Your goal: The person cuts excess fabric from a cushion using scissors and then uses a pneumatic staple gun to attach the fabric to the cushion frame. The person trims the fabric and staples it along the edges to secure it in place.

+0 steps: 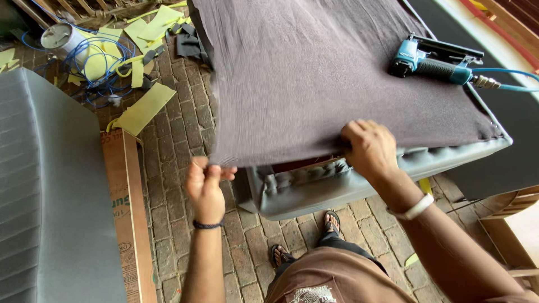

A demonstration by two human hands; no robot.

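A sheet of dark grey-brown fabric (pixel 314 73) lies spread over the underside of an upholstered grey seat frame (pixel 337 185), covering nearly all of it and running out of view at the top. Its near left corner hangs free past the frame's edge, and there the left hand (pixel 205 189) has it pinched, the fingers (pixel 213 171) closed tight on the cloth's hem and holding it out level above the floor. The right hand (pixel 370 148) sits on the near edge of the same fabric, fingers curled over and pressing the cloth down against the frame's rim; whether they grip the cloth or only press it cannot be told. Below that edge the grey covering of the frame is gathered in folds and a strip of wood shows in the gap. On the fabric's far right lies a blue pneumatic stapler (pixel 432 62) with a blue air hose (pixel 514 84) leading off to the right. The brick floor (pixel 179 140) beneath carries yellow foam offcuts (pixel 143 109), a coil of blue hose (pixel 95 62), and at the left a grey ribbed panel (pixel 39 191) beside flat cardboard (pixel 129 213). The person's sandalled feet (pixel 331 221) stand just by the frame.
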